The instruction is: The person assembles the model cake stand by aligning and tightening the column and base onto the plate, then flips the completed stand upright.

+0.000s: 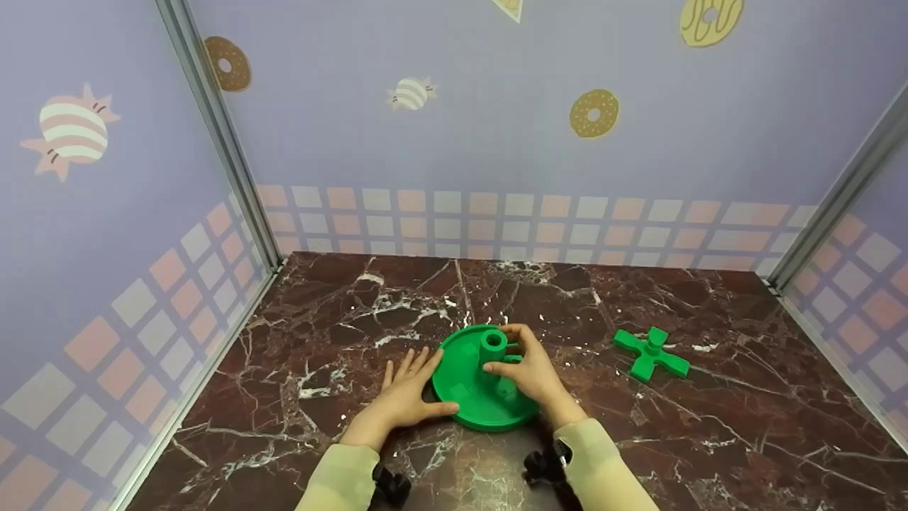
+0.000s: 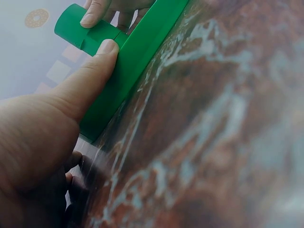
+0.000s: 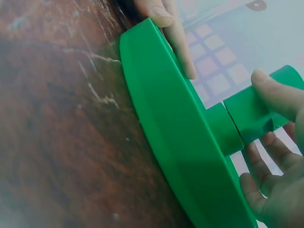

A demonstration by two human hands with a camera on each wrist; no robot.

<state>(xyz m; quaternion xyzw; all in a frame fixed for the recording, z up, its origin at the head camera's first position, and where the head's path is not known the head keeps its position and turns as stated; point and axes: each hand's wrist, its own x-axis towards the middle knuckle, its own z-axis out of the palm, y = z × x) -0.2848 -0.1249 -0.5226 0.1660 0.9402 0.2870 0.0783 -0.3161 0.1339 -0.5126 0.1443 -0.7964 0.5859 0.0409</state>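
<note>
A round green plastic tray [image 1: 461,397] with a raised rim lies on the tabletop. From its middle a hollow green tube [image 1: 492,349] stands upright. My right hand [image 1: 533,367] holds the tube between thumb and curled fingers. In the right wrist view a thin seam parts the gripped upper tube [image 3: 247,116] from the short green socket [image 3: 221,129] below it. On the tray's left side my left hand [image 1: 406,399] rests with fingers spread and straight. Its thumb [image 2: 88,76] lies on the tray rim.
A green cross-shaped piece [image 1: 647,358] with a short round stub lies on the dark marbled table [image 1: 340,319], right of the tray. Patterned lilac panels [image 1: 482,142] enclose the table at the back and sides, joined by metal corner posts [image 1: 220,135].
</note>
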